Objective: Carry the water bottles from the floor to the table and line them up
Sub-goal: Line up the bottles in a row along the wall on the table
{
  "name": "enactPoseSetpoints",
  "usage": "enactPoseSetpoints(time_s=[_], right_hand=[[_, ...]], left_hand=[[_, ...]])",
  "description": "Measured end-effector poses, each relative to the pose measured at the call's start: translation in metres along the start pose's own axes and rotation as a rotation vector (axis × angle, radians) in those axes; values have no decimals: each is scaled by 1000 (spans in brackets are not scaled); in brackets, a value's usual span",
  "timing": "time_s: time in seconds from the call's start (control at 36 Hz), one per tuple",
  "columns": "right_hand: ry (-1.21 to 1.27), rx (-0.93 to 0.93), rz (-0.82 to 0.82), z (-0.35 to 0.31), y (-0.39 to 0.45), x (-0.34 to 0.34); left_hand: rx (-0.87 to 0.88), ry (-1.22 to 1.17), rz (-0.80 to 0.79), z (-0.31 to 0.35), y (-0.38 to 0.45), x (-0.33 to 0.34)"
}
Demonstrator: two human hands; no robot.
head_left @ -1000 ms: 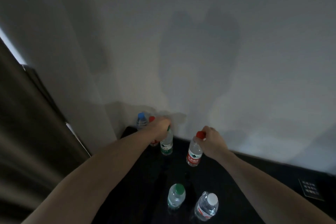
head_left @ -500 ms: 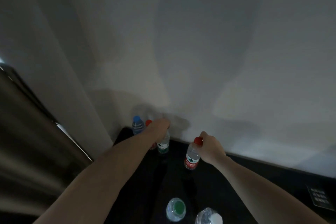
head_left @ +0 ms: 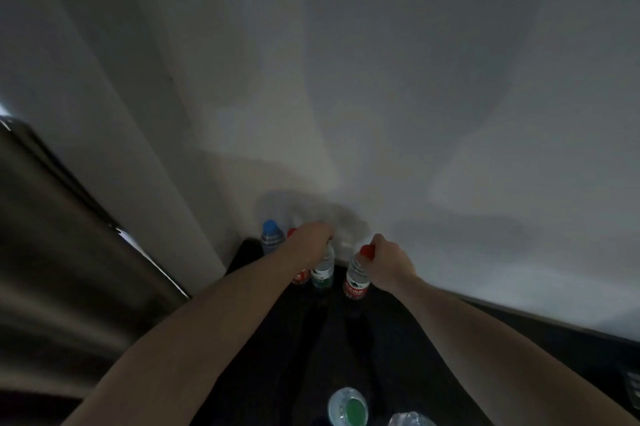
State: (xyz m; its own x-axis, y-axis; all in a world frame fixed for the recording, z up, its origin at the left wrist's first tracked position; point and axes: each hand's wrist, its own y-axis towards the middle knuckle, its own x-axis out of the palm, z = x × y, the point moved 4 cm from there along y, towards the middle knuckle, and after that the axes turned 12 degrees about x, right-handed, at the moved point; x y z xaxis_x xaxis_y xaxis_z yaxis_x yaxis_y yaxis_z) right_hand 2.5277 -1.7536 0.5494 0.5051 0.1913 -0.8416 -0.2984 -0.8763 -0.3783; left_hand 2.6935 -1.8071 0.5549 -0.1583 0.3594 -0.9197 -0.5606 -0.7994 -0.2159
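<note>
Change: against the views of a moment earlier, the near bottles are seen lower in the frame, and the green-cap bottle and clear bottle are now cut by the bottom edge; the camera is judged to have tilted up, while both hands are kept on their bottles at the wall.
Meaning for task: the two gripped bottles are judged to be at the final placing step; whether their bases already rest on the table cannot be told.
Left hand: held at centre frame, fingers curled down over the top of the green-label bottle; its cap is hidden by the hand.
Right hand: set just right of centre, the red cap of the red-label bottle is pinched between thumb and fingers.
Arms: both forearms are stretched forward from the lower corners, converging toward the wall.
Row: a blue-cap bottle stands leftmost in the corner; a second red bottle is partly hidden behind the left wrist; the two held bottles follow to the right, close together along the wall.
Remaining: the two near bottles are not yet in the row.
</note>
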Motion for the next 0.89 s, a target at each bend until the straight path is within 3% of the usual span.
enactPoseSetpoints(time_s=[0.28,0.89], right_hand=[[-36,-24,-2,-12,8,11],[23,16,-18,-24,6,31]], left_hand=[[-5,-122,47,-5,1,8],[96,-57,86,-24,-12,12]])
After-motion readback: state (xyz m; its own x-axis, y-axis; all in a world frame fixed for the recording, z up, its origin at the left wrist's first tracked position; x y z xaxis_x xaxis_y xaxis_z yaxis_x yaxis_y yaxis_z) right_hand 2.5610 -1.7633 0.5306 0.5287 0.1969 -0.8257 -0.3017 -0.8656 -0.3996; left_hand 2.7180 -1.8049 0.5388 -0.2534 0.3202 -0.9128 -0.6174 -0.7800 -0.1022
